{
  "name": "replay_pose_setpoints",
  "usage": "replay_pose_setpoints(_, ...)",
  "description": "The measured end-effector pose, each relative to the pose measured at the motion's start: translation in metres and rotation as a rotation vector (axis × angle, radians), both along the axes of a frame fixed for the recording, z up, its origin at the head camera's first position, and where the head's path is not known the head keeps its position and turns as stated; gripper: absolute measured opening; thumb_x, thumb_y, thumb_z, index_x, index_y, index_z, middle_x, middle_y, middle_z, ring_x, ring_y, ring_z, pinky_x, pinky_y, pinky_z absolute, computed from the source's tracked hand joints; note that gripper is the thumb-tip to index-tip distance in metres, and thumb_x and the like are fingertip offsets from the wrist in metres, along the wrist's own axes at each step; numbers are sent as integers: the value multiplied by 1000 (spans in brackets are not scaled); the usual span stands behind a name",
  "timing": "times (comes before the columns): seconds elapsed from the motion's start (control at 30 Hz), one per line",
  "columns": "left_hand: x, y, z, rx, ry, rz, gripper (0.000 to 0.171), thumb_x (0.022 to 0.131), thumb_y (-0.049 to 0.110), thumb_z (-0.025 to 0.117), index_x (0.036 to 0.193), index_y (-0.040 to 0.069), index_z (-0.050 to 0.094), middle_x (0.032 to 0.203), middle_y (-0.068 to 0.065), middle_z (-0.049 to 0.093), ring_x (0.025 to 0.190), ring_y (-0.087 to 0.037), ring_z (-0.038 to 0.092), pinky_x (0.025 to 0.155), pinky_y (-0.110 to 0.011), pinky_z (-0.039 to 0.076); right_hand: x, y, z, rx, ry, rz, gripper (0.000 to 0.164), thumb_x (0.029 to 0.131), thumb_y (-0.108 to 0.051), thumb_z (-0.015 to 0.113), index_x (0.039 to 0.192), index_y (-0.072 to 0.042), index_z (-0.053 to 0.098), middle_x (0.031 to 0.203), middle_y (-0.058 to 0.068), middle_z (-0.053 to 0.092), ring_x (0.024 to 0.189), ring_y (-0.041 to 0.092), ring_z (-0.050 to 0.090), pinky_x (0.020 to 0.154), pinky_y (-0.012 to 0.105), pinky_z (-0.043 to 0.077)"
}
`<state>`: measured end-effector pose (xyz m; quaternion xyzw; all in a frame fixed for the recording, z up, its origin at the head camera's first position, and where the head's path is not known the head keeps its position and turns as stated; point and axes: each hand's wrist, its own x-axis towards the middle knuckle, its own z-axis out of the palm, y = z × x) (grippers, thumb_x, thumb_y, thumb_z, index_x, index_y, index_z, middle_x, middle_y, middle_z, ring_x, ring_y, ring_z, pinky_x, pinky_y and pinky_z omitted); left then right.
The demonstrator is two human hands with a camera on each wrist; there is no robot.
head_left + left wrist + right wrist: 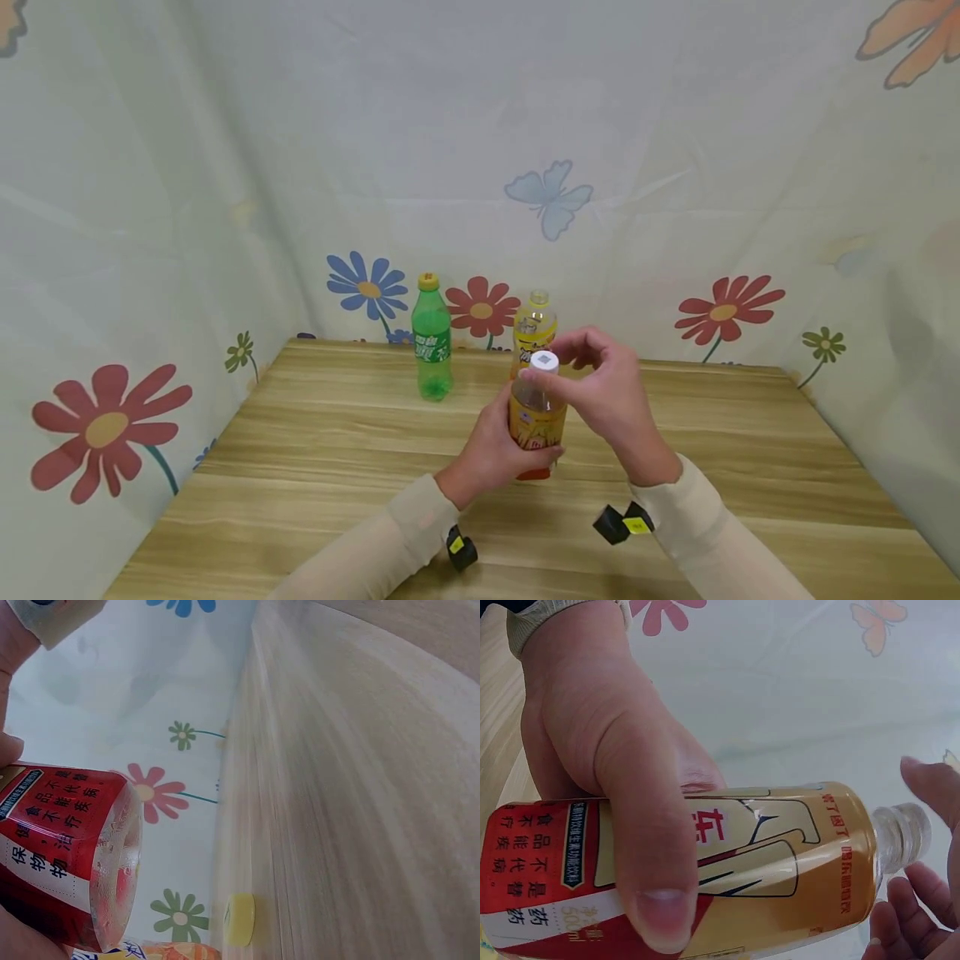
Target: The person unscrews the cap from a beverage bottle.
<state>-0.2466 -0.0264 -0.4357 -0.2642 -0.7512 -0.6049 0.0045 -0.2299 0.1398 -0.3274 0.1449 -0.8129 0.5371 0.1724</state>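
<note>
My left hand [491, 450] grips a drink bottle [537, 421] with an orange and red label around its body. The bottle is upright and its base is lifted off the table in the left wrist view. On the neck is a cap [544, 360], white with a dark square mark from above, see-through from the side. My right hand [607, 387] is at the cap, thumb and fingers on either side. In the right wrist view a gap shows between its thumb [930, 784] and the cap. Behind stands an uncapped bottle with a yellow label [534, 325], partly hidden.
A green bottle [432, 333] with a yellow cap stands at the back left of the wooden table [337, 442]. A small yellow cap-like piece [240, 919] lies on the table in the left wrist view. Flower-printed cloth [637, 208] hangs behind and at both sides.
</note>
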Motion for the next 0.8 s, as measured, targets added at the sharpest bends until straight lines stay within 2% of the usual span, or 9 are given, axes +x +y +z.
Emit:
replay_pose_setpoints(0.17, 0, 1, 1, -3, 5, 4, 81, 84, 21, 86, 146, 36, 38, 136, 9, 59, 120, -12, 63, 106, -34, 52, 5, -2, 4, 44, 7, -47, 39, 75, -39, 92, 95, -14, 69, 92, 2, 71, 88, 21, 57, 78, 30, 49)
replay_pose_setpoints(0.37, 0, 0, 3, -11, 6, 4, 80, 84, 23, 86, 146, 36, 38, 136, 9, 59, 120, -12, 63, 106, -34, 52, 5, -2, 6, 44, -9, -36, 38, 76, -37, 91, 96, -12, 71, 93, 4, 71, 89, 22, 58, 79, 29, 50)
replay_pose_setpoints(0.8, 0, 0, 0, -3, -5, 4, 80, 84, 23, 86, 146, 34, 38, 136, 9, 59, 120, -11, 63, 106, -36, 52, -3, 4, -1, 6, -3, 109, 25, 87, -26, 83, 107, -13, 77, 104, 4, 72, 91, 24, 62, 79, 29, 55)
